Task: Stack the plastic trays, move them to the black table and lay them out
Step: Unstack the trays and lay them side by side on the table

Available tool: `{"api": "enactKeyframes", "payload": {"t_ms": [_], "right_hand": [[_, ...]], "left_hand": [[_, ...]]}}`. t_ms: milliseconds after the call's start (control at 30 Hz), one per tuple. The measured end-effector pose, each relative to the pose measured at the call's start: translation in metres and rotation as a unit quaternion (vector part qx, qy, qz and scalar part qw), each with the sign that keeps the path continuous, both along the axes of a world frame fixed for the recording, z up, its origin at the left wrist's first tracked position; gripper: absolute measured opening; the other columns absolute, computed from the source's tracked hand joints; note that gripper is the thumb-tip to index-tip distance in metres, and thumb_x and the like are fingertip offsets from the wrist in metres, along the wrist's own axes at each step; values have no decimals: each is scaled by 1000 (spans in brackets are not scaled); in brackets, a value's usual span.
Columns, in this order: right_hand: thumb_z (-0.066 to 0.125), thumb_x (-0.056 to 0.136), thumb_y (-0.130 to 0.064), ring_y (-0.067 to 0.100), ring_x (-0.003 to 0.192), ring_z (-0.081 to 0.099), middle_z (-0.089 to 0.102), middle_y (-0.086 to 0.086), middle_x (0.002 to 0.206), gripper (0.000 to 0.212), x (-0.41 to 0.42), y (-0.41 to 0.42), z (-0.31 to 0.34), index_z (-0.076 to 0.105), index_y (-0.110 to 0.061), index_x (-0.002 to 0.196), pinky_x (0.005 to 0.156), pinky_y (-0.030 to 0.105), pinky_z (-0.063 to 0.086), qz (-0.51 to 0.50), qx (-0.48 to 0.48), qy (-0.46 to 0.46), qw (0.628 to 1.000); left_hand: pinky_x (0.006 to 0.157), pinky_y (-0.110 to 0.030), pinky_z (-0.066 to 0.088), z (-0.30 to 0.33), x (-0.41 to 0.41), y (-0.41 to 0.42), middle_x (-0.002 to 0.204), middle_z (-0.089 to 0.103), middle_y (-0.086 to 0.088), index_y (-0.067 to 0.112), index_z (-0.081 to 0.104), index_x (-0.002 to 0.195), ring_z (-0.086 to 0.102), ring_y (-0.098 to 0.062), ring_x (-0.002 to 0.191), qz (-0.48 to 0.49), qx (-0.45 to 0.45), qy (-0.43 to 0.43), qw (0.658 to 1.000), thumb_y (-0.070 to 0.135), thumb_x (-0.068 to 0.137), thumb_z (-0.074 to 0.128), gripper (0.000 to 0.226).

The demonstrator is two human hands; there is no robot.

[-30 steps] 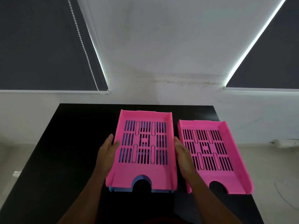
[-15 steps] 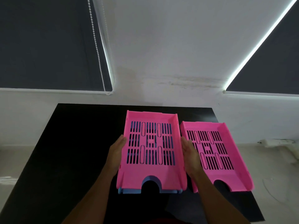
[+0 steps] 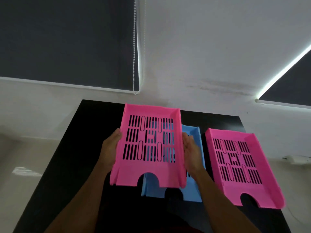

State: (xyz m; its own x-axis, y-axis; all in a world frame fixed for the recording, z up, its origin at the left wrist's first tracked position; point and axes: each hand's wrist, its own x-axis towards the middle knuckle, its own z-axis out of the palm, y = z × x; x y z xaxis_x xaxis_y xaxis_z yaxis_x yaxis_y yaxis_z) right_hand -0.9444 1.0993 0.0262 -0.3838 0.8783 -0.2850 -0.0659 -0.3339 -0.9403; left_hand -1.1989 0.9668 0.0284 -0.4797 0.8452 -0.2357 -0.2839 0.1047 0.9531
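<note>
My left hand (image 3: 110, 149) and right hand (image 3: 191, 149) are pressed flat against the two long sides of a pink tray (image 3: 149, 170), fingers straight, clamping it between my palms. I hold it above the black desk (image 3: 67, 165), its far end higher than its near end. Part of it overlaps a blue tray (image 3: 193, 190) lying on the desk, which shows through the slots and sticks out to the right and toward me. I count three trays: two pink, one blue. The second pink tray (image 3: 242, 187) lies near the desk's right edge, just beside the blue one. The desk's left half is bare.
</note>
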Motion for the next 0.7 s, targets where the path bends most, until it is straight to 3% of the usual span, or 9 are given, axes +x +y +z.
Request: {"api": "enactKeyframes", "payload": {"t_ms": [67,167,233,400,467,533,700], "right_hand": [[40,109,-37,22,91,77,79,4,96,42,-27,-7,-5,78,-20,103,77,38,63,34,-3,3,999],[44,108,-33,36,104,71,71,26,115,38,-67,-21,-11,69,-7,119,95,60,56,69,9,-11,998],[44,108,-24,44,118,63,63,28,130,37,-88,-28,-16,59,-3,134,104,64,48,92,20,-30,995],[45,106,-14,42,130,58,63,19,139,38,-123,-45,-30,58,-16,142,108,59,46,134,13,-53,989],[46,104,-14,32,121,66,71,8,130,37,-130,-50,-33,65,-28,133,103,52,53,147,12,-56,987],[47,102,-15,28,108,73,75,7,118,36,-135,-53,-36,66,-28,130,97,51,57,166,19,-60,984],[43,104,-7,22,117,70,73,3,125,43,-142,-54,-45,61,-28,137,101,45,55,180,11,-77,981]], "left_hand": [[61,-34,60,-1,-22,-19,85,73,-6,3,64,111,72,-20,70,15,2,4,1000,28,104,45,33],[60,-31,60,-4,-51,-48,83,74,-3,0,64,111,73,-18,69,64,-4,23,998,27,104,45,34],[58,-29,59,-8,-64,-65,77,73,0,-5,61,112,71,-14,64,98,-11,41,994,23,103,47,33],[65,-31,59,-21,-84,-93,88,70,-5,-2,63,115,70,-13,69,135,-54,104,984,25,102,46,35],[65,-34,59,-29,-90,-99,89,69,-8,-1,64,114,69,-16,69,140,-66,108,982,26,102,45,35],[60,-33,59,-37,-95,-102,86,69,-7,3,65,112,70,-17,66,139,-80,108,981,27,102,44,33],[56,-31,59,-55,-105,-106,78,72,-4,13,67,100,71,-21,62,127,-99,111,981,30,102,44,28]]}}
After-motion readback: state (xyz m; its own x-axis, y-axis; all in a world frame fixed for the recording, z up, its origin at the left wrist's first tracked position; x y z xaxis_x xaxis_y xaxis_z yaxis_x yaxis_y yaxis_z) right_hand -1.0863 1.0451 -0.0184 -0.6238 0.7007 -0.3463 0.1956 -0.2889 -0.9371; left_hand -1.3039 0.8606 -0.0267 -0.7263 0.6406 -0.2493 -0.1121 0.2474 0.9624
